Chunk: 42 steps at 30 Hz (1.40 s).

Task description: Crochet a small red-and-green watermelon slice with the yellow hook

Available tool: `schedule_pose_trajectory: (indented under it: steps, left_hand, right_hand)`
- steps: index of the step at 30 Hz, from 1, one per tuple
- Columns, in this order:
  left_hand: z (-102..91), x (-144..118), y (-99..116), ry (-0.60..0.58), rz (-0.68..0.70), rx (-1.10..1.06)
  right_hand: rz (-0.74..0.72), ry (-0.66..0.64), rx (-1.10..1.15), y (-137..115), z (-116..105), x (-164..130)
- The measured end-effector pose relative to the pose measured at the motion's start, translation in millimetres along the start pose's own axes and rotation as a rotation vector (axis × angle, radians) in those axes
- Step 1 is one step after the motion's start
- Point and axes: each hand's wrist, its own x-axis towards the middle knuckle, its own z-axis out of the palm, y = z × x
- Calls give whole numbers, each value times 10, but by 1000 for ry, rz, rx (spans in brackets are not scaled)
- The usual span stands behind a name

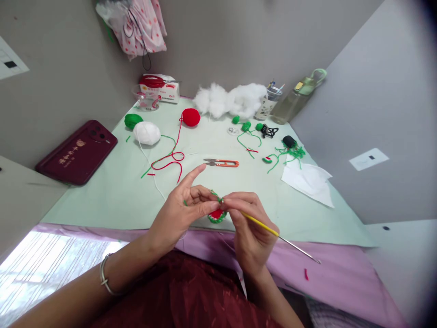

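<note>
My left hand [184, 210] pinches a small crocheted piece [217, 215], red with a green edge, between thumb and fingers; the index finger points up. My right hand [247, 228] grips a yellow-handled crochet hook [273, 232], its tip at the piece's green edge. Both hands hover over the near edge of a pale green mat [112, 191]. Green yarn runs from the piece toward the mat.
On the mat lie orange thread snips [221, 162], a red yarn ball [190, 117], a white ball [146, 133], a green ball [133, 120], white stuffing [232, 100], small green crocheted bits [246, 126] and white paper [309, 180]. A phone [78, 151] leans at the left; a bottle [297, 96] stands at the back right.
</note>
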Motion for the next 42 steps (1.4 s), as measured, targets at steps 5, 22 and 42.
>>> schedule_pose_trajectory:
  steps: [5, 22, 42]
  left_hand:
    - [1, 2, 10, 20, -12, -17]
    - [-14, -4, 35, 56, -1, 48]
    - [-16, -4, -2, 20, -38, 45]
  right_hand:
    - [9, -2, 20, 9, -6, 4]
    - [22, 82, 57, 17, -18, 24]
    - [32, 15, 66, 20, -11, 31]
